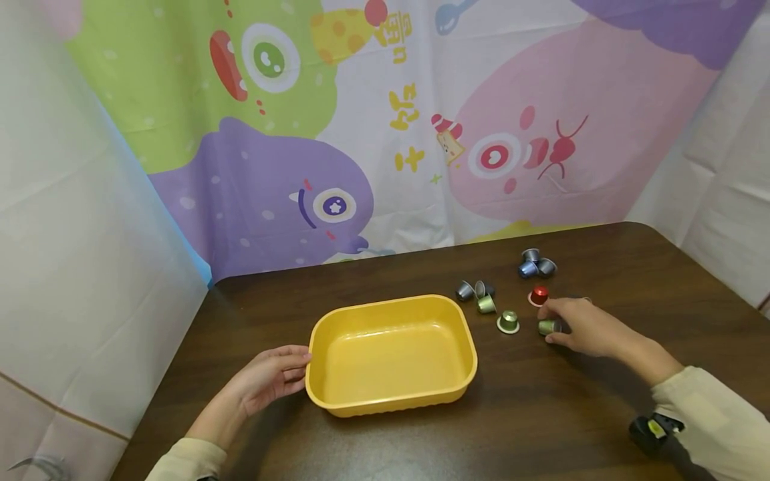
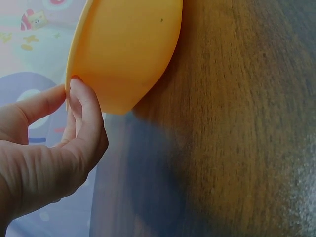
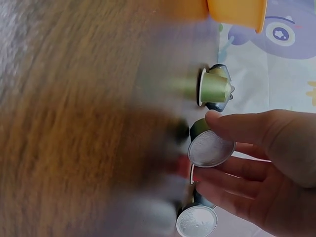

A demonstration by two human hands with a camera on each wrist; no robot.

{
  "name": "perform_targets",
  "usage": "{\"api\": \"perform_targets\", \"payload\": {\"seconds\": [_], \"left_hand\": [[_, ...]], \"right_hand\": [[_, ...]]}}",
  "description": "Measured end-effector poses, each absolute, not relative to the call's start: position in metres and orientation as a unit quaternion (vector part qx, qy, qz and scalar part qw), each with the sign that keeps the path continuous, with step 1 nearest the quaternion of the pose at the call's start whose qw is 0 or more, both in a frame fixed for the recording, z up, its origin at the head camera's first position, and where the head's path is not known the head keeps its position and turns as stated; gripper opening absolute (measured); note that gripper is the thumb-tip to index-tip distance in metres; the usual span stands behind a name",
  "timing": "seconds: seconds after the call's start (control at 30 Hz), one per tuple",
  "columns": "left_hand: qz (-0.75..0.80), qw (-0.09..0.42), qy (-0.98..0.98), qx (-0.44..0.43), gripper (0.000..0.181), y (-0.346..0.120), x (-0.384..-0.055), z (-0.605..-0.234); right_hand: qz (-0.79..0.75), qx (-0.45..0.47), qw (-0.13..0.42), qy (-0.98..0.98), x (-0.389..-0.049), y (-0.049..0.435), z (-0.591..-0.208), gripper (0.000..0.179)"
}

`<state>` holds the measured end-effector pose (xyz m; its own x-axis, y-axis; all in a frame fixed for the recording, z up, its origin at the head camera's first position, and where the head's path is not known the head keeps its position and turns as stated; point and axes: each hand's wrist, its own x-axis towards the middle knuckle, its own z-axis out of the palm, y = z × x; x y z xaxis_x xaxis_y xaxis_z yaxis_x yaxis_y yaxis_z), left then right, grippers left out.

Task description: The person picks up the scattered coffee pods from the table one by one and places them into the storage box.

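A yellow rectangular tray [image 1: 391, 404] stands on the table, its inside bare. At its left end my left hand [image 1: 273, 377] pinches the rim between thumb and fingertips, as the left wrist view shows on the tray wall [image 2: 133, 49]. My right hand [image 1: 592, 327] holds a green coffee capsule [image 1: 549, 327] between thumb and fingers, low over the table. In the right wrist view this capsule's silver foil lid [image 3: 211, 149] faces the camera. A red capsule [image 1: 539, 294] sits just beyond the fingers, and another green capsule [image 1: 508, 321] stands lid-down to their left.
Behind the tray's right corner lie a grey capsule [image 1: 464, 290], a dark one and a light green capsule [image 1: 486, 304]. Farther back are a blue capsule [image 1: 527, 269] and two grey ones. Another foil-lidded capsule [image 3: 196, 221] lies beyond my right hand. A cartoon curtain [image 1: 409, 220] hangs behind the table.
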<state>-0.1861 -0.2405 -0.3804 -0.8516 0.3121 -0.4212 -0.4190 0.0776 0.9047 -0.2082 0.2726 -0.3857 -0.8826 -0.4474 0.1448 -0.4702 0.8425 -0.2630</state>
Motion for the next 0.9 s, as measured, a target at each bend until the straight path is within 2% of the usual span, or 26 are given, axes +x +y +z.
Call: {"api": "perform_targets", "payload": {"seconds": [0.33,0.9], "left_hand": [[0.683,0.270,0.677,-0.036,0.020,-0.2399,-0.1857,-0.3799],[0.689,0.271,0.671,-0.040,0.027,-0.2407,-0.1857,-0.3808]], "right_hand": [[0.144,0.241,0.070,-0.957,-0.2074,0.2719,-0.3888,0.026],[0.155,0.243,0.086,-0.954,-0.2064,0.2690,-0.3884,0.025]]}}
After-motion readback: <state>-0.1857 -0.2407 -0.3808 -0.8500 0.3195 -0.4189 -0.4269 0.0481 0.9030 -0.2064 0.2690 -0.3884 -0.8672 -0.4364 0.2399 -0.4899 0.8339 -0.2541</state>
